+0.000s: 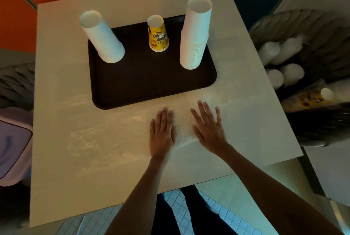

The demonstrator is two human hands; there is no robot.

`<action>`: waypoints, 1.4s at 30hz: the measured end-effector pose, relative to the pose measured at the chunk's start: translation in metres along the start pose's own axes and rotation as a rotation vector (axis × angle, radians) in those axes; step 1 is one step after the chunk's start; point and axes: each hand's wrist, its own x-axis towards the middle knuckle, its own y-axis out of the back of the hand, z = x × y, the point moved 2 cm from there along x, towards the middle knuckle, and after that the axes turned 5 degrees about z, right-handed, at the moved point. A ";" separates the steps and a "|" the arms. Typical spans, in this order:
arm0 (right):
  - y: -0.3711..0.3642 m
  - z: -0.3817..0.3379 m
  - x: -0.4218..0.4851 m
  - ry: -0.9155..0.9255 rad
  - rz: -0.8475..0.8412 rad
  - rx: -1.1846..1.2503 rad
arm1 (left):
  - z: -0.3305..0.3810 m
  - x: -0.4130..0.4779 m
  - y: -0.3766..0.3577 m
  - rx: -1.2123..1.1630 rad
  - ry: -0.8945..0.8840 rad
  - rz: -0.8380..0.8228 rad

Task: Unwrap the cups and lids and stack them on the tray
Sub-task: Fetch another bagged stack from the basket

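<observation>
Flat on the table (75,140), left hand (162,134) and right hand (210,130) grip nothing, fingers straight. Three cup stacks (196,35) stand on the tray (151,83) above. Seemingly wrapped cups (278,51) wait far right, nearer the right hand.

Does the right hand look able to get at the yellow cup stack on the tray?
Probably yes. The right hand lies flat and empty on the table; only bare tray lies between it and the yellow cup stack, and the tall white stack stands aside.
</observation>
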 end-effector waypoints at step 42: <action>0.064 0.064 -0.004 -0.316 0.260 0.199 | 0.003 0.002 0.005 0.019 -0.017 -0.031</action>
